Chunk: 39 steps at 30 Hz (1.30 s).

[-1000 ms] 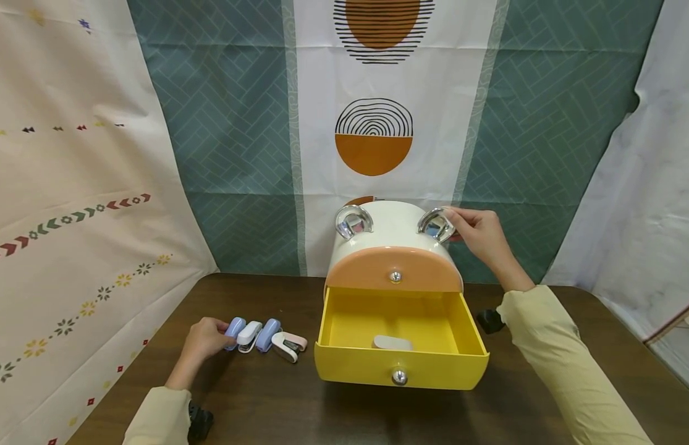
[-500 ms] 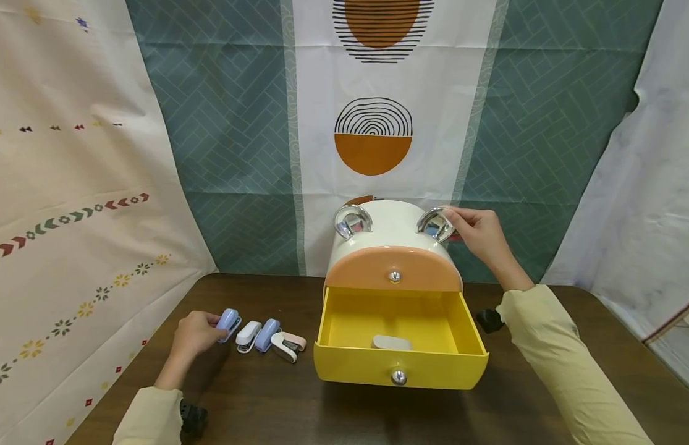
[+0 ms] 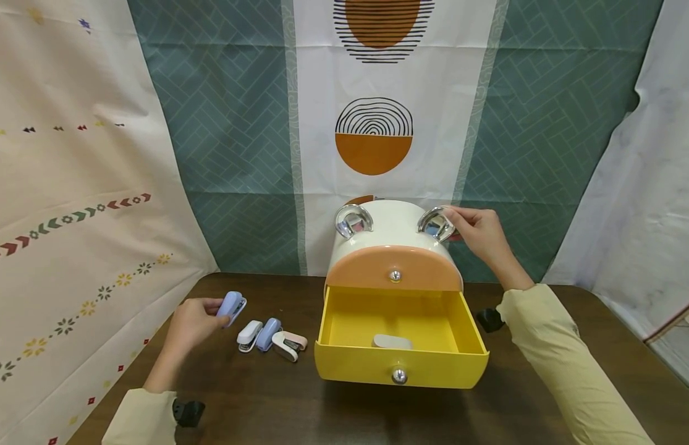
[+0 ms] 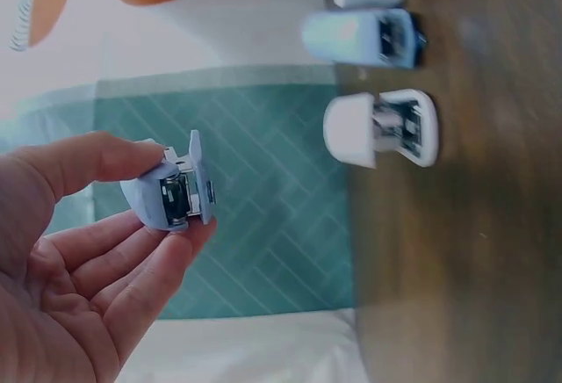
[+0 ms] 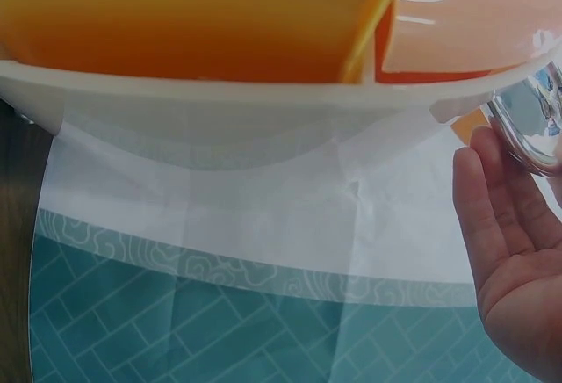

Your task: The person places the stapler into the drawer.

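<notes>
Your left hand [image 3: 195,319] pinches a blue stapler [image 3: 230,306] above the left of the tabletop [image 3: 261,402], just beyond three other staplers [image 3: 268,334]. Your right hand [image 3: 482,236] pinches the right handle [image 3: 431,216] of the box [image 3: 390,222], whose yellow drawer [image 3: 358,366] stands open, holding a white object [image 3: 392,342].

1 head view, forward and down; 2 close wrist views; backdrop cloth [image 3: 433,136] in all 3

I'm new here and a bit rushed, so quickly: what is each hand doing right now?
Left hand: holding a blue stapler.
Right hand: fingers pinching the right-side silver ear on the drawer box.
</notes>
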Tool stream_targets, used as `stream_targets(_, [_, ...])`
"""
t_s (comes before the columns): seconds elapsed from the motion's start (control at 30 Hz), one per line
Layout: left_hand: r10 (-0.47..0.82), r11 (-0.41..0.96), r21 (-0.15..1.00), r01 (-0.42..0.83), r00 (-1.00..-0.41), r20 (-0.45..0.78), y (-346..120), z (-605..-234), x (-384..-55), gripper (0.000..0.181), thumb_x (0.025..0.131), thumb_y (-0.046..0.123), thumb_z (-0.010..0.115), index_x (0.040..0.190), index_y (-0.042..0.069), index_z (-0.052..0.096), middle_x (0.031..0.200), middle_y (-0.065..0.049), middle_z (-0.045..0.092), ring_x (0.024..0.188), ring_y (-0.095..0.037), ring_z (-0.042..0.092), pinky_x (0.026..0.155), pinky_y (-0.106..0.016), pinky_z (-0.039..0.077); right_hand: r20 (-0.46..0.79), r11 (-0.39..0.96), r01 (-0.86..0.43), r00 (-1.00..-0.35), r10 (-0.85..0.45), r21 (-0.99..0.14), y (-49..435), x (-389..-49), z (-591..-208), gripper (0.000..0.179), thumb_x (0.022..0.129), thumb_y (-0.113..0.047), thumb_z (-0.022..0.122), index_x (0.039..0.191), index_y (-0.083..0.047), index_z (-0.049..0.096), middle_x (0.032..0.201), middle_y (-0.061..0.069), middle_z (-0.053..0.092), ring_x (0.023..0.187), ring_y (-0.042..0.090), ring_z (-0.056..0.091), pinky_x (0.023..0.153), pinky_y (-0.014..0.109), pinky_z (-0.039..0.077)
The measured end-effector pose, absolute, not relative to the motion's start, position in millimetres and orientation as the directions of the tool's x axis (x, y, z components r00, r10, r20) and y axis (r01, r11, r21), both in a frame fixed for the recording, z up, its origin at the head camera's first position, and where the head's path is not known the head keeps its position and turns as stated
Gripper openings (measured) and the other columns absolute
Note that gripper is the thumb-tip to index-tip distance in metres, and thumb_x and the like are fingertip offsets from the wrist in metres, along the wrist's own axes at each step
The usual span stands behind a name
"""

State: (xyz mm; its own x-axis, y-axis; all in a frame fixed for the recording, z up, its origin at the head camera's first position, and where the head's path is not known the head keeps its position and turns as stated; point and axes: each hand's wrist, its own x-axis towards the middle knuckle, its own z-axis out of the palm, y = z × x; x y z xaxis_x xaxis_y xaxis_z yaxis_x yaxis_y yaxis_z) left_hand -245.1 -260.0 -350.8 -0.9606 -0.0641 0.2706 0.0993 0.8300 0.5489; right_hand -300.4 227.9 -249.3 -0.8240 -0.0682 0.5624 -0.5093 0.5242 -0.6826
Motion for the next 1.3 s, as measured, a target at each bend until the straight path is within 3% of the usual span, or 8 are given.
stream_targets(0.53, [0.040, 0.760, 0.585, 0.284, -0.918, 0.394, -203, -309, -222, 0.038, 0.073, 0.011, 0.072, 0.104, -0.008, 0.064, 0.093, -0.022, 0.067, 0.078, -0.028, 0.067, 0.064, -0.037, 0.053, 0.581, 0.498, -0.538, -0.810, -0.082, -0.680, 228, -299, -248, 0.036, 0.092, -0.022, 0.052, 0.118, 0.002, 0.058, 0.113, 0.025, 0.058, 0.069, -0.010, 0.055, 0.059, 0.016, 0.050])
stream_targets(0.9, [0.105, 0.610, 0.706, 0.360, -0.919, 0.379, -156, -290, -205, 0.038, 0.075, 0.009, 0.073, 0.109, -0.003, 0.064, 0.099, -0.018, 0.066, 0.080, -0.023, 0.067, 0.068, -0.032, 0.053, 0.572, 0.501, -0.527, -0.817, -0.077, -0.686, 229, -302, -250, 0.034, 0.092, -0.019, 0.052, 0.118, 0.002, 0.059, 0.114, 0.025, 0.058, 0.069, -0.009, 0.055, 0.059, 0.016, 0.050])
stream_targets(1.3, [0.341, 0.418, 0.738, 0.530, -0.844, 0.414, -101, -275, -196, 0.035, 0.074, 0.006, 0.073, 0.107, -0.003, 0.065, 0.096, -0.015, 0.067, 0.075, -0.014, 0.066, 0.065, -0.024, 0.052, 0.575, 0.497, -0.528, -0.815, -0.068, -0.689, 228, -303, -250, 0.034, 0.092, -0.017, 0.052, 0.117, 0.005, 0.058, 0.114, 0.027, 0.057, 0.069, -0.010, 0.055, 0.059, 0.015, 0.049])
